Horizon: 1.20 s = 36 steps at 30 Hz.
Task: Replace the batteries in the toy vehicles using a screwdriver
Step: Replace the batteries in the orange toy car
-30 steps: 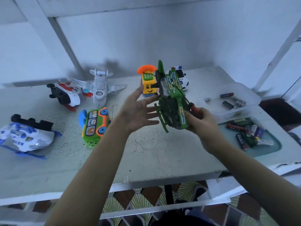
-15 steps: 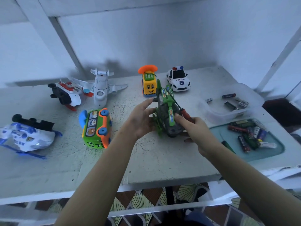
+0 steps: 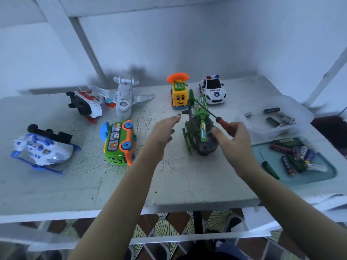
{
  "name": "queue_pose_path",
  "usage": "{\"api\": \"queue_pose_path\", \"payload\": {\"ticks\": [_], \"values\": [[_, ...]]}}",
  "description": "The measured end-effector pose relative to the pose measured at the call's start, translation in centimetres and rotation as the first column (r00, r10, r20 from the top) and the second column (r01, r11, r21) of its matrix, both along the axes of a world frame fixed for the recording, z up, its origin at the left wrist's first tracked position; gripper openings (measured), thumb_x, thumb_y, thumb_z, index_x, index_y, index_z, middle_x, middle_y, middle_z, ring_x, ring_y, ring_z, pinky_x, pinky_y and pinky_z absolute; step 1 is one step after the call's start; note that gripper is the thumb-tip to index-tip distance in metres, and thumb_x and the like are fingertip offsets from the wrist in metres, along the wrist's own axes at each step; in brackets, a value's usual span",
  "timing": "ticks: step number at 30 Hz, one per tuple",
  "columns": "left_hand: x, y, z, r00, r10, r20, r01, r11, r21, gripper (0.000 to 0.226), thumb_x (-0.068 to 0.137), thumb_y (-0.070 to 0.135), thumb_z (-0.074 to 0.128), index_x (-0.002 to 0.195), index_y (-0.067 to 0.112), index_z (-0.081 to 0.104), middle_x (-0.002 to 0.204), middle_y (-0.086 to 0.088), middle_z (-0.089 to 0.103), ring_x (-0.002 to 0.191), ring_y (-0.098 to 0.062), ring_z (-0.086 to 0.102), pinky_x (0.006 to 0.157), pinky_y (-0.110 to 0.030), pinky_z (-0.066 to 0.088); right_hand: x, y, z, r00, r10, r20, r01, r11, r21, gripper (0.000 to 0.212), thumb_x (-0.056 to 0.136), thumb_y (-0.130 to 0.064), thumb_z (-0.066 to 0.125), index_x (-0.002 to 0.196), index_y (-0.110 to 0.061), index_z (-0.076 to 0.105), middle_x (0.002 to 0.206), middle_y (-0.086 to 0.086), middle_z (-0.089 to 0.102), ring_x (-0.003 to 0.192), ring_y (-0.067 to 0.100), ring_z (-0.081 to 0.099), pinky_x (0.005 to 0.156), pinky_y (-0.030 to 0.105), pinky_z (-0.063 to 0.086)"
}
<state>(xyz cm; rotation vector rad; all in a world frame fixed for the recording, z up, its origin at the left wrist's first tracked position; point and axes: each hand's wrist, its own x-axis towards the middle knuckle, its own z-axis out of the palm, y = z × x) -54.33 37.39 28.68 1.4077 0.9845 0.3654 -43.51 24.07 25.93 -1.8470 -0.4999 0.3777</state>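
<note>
Left hand (image 3: 161,134) hangs open, fingers loose, holding nothing, just left of the green plastic toy helicopter (image 3: 199,132) standing on my pale table (image 3: 187,175). Right hand (image 3: 232,139), just right of it, grips the red-handled screwdriver (image 3: 223,123).

Glossy plastic green helicopter (image 3: 200,128) stands on the rough, matt, speckled table (image 3: 187,177).

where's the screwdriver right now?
Head view, right of centre: the screwdriver is held in the right hand, its shaft angled up-left over the green helicopter.
</note>
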Motion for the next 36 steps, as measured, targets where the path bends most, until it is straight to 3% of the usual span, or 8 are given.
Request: {"api": "queue_pose_path", "payload": {"ticks": [3,8,12,17,23,28,31,36], "values": [[-2.7,-0.1,0.6,0.986,0.1,0.135,-0.141,0.929,0.342,0.034,0.096,0.023,0.058,0.129,0.015,0.058,0.127,-0.001,0.059,0.116,-0.013,0.054,0.098,-0.025,0.044,-0.4,0.1,1.0,0.992,-0.039,0.116,0.023,0.991,0.135,0.035,0.087,-0.027,0.061,0.112,-0.019,0.037,0.117,0.004,0.04,0.109,0.014,0.043,0.098,0.029,0.037],[-7.8,0.8,-1.3,0.881,0.47,-0.051,-0.205,0.476,0.855,0.06,0.077,0.032,0.078,0.131,0.014,0.057,0.144,-0.017,0.041,0.132,-0.032,0.037,0.106,-0.04,0.031,-1.6,0.9,3.6,0.982,0.031,0.184,-0.108,0.897,0.428,0.027,0.084,-0.027,0.045,0.109,-0.019,0.041,0.098,-0.008,0.045,0.086,-0.001,0.044,0.077,0.014,0.035],[-10.9,1.7,-3.7,0.798,0.531,-0.286,-0.158,0.642,0.75,0.085,0.073,0.035,0.081,0.144,0.013,0.04,0.148,-0.024,0.029,0.133,-0.043,0.033,0.106,-0.049,0.032,-3.2,1.7,4.5,0.927,0.108,0.359,-0.27,0.858,0.438,0.011,0.098,-0.026,0.036,0.093,-0.02,0.044,0.074,-0.009,0.04,0.06,-0.003,0.039,0.057,0.012,0.031],[-12.8,1.7,-3.8,0.866,0.489,-0.102,-0.279,0.642,0.714,0.065,0.073,0.031,0.076,0.132,0.014,0.055,0.114,-0.005,0.06,0.102,-0.022,0.057,0.08,-0.029,0.042,-5.1,2.4,3.7,0.885,0.238,0.4,-0.383,0.861,0.334,0.017,0.09,-0.044,0.049,0.091,-0.027,0.05,0.071,-0.005,0.052,0.056,0.006,0.046,0.051,0.022,0.039],[-13.8,1.1,-3.6,0.862,0.454,0.224,-0.489,0.861,0.139,0.029,0.089,0.015,0.066,0.118,0.016,0.059,0.1,-0.005,0.067,0.09,-0.018,0.069,0.072,-0.032,0.059,-6.0,2.5,3.3,0.925,0.305,0.228,-0.377,0.818,0.434,0.03,0.078,-0.046,0.069,0.092,-0.021,0.06,0.088,0.011,0.065,0.079,0.026,0.063,0.071,0.034,0.054],[-12.7,-0.4,-4.3,0.844,0.43,0.322,-0.435,0.898,-0.058,0.018,0.099,0.012,0.05,0.114,0.016,0.057,0.105,-0.005,0.068,0.093,-0.018,0.067,0.069,-0.024,0.058,-6.2,2.9,3.7,0.941,0.325,0.091,-0.328,0.815,0.477,0.032,0.079,-0.035,0.062,0.094,-0.007,0.059,0.093,0.015,0.068,0.084,0.019,0.069,0.072,0.026,0.055],[-12.1,-1.2,-5.4,0.876,0.423,0.23,-0.453,0.887,0.094,0.011,0.1,0.022,0.049,0.109,0.02,0.055,0.104,-0.001,0.066,0.094,-0.018,0.063,0.076,-0.027,0.052,-6.8,3.1,4.2,0.925,0.378,0.031,-0.348,0.812,0.468,0.027,0.079,-0.035,0.056,0.091,-0.01,0.056,0.093,0.009,0.069,0.086,0.015,0.07,0.072,0.024,0.057],[-12.1,-1.9,-6.2,0.929,0.371,0.013,-0.322,0.787,0.527,0.013,0.097,0.029,0.053,0.091,0.018,0.051,0.073,0.007,0.054,0.064,-0.007,0.05,0.052,-0.02,0.032,-8.0,3.8,4.4,0.89,0.455,-0.025,-0.411,0.824,0.39,0.022,0.088,-0.034,0.054,0.088,-0.013,0.058,0.09,0.008,0.07,0.087,0.023,0.07,0.082,0.039,0.057]]}}
